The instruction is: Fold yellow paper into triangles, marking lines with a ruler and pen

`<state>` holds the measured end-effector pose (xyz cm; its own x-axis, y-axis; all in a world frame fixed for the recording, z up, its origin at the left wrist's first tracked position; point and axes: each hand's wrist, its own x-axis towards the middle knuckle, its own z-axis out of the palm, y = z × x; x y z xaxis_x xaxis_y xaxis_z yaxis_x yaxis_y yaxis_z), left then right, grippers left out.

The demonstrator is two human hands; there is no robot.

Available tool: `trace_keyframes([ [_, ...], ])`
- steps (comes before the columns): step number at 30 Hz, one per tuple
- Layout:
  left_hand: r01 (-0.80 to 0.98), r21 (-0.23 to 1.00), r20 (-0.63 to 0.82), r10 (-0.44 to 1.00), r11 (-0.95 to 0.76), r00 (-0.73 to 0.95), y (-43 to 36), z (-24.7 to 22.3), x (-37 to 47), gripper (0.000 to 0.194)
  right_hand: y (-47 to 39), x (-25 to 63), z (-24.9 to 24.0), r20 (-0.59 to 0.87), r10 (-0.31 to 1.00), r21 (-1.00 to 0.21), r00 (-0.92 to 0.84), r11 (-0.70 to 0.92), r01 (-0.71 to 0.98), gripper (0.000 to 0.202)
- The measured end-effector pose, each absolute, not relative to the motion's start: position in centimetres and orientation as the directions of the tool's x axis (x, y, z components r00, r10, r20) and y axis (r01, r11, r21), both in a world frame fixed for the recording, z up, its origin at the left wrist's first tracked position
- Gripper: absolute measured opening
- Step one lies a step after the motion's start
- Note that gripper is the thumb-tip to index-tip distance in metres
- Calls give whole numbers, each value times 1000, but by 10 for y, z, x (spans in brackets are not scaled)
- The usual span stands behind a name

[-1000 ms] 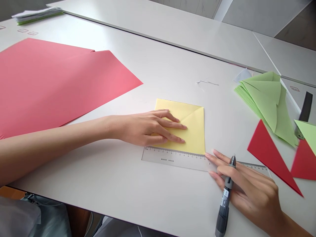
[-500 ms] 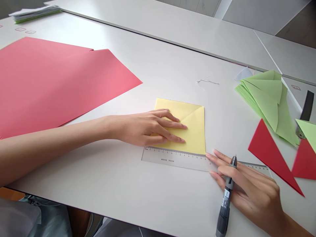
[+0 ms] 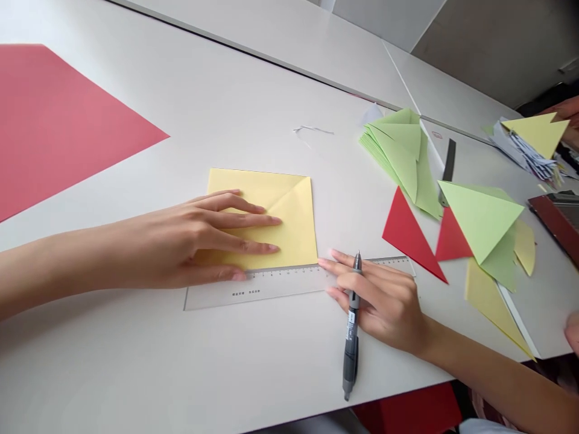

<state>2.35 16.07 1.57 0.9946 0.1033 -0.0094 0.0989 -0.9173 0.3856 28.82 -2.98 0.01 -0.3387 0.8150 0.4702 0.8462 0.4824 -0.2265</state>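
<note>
My left hand lies spread on a square of yellow folded paper, with a diagonal crease towards its upper right corner. The thumb tip reaches the upper edge of a clear plastic ruler along the paper's near side. My right hand holds a black and grey pen between its fingers, the pen's tip pointing away from me. The fingertips of that hand rest on the ruler by the paper's lower right corner. Part of the ruler is hidden under the right hand.
Large red paper lies at left. Right of the yellow square are stacked green folded sheets, a red triangle, a green triangle and a dark-handled tool. A thread lies beyond. Another person's hand shows at the right edge.
The view has swung to the right, bringing more papers into sight. The ruler has turned slightly against the paper's edge, and my left thumb has moved down to it.
</note>
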Motion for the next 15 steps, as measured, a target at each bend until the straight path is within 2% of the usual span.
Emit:
trace_keyframes([
  [6,99,414,-9,104,-905,994,166,8,21,50,-29,289,0,462,821,-260,-336,488,833,15],
  [9,123,436,-8,133,-891,991,168,4,18,49,-26,291,6,532,787,-335,-313,535,776,13],
  [12,126,421,-11,134,-898,991,171,-1,16,51,-22,292,13,593,783,-482,-186,531,697,28],
  [15,113,412,11,129,-904,992,171,-4,16,53,-14,291,17,417,909,-750,-23,358,556,32],
])
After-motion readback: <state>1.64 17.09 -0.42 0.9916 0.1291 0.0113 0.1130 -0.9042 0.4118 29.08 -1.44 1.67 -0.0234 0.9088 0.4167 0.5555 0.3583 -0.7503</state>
